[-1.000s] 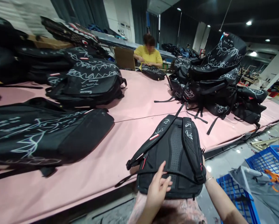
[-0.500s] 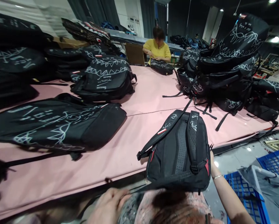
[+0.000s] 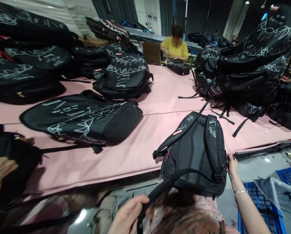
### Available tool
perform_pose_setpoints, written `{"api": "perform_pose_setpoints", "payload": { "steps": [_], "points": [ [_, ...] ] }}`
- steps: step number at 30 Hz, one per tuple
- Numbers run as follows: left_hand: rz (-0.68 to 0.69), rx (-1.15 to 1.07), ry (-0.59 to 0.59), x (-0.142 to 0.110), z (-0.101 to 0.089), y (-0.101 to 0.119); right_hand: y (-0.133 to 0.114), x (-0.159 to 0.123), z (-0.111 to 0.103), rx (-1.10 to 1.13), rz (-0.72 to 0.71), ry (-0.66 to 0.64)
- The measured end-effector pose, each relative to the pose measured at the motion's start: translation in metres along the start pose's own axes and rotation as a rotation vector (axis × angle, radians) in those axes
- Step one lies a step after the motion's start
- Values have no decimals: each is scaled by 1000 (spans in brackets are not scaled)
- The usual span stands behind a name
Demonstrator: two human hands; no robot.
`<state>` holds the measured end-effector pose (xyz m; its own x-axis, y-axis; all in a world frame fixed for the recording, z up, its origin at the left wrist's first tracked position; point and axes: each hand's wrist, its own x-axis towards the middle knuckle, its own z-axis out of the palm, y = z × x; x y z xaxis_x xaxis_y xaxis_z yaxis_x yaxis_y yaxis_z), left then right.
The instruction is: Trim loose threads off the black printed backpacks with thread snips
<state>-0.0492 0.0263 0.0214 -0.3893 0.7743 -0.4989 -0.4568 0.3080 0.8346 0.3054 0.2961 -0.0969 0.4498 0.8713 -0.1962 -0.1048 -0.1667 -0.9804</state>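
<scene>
Head view: I see the black backpack point(image 3: 193, 156) straps-up, near end overhanging the edge of the pink table point(image 3: 133, 159); left hand point(image 3: 128, 214) pinches a black strap point(image 3: 163, 183) between thumb and fingers, off the pack's near end; right hand point(image 3: 232, 165) sits at its right side (small dark pointed item by the fingers), can't tell how it grips; co-worker's hand point(image 3: 0, 172) at far left, by another bag point(image 3: 16, 162).

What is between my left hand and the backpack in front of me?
A black strap: in the head view it runs up from your gripping left hand and curves over the lower part of the backpack.
</scene>
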Motion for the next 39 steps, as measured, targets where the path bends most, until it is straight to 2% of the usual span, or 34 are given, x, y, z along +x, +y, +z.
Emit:
{"api": "perform_pose_setpoints", "payload": {
  "steps": [4,6,11,15,18,19,22,23,24,27,29,32,34,36,39],
  "points": [
    [57,-278,-51,0,27,20,-20,-10,-13,59,-47,-23],
    [86,-323,-73,2,38,27,-31,-16,-19,82,-63,-40],
    [97,-150,-11,8,58,21,-55,-32,-21,118,-88,-81],
    [82,-5,-36,10,65,8,-71,-50,-6,122,-122,-139],
    [106,123,-69,10,62,5,-86,-66,9,76,-193,-196],
    [116,209,-138,10,60,5,-92,-72,14,57,-223,-210],
    [165,558,-462,15,56,11,-108,-86,26,13,-302,-255],
    [215,663,-508,19,57,15,-113,-90,30,-16,-338,-271],
    [301,751,-489,26,58,19,-118,-94,34,-65,-387,-282],
    [631,896,-217,61,71,32,-131,-104,48,-296,-572,-317],
    [734,911,-135,92,85,39,-136,-112,59,-432,-638,-404],
    [765,879,-106,136,105,43,-139,-123,74,-558,-631,-575],
    [769,837,-107,155,113,43,-138,-127,79,-609,-622,-638],
    [770,770,-115,165,112,44,-135,-127,81,-624,-609,-652],
    [767,621,-90,164,96,49,-127,-118,77,-605,-576,-642]
  ]
}}
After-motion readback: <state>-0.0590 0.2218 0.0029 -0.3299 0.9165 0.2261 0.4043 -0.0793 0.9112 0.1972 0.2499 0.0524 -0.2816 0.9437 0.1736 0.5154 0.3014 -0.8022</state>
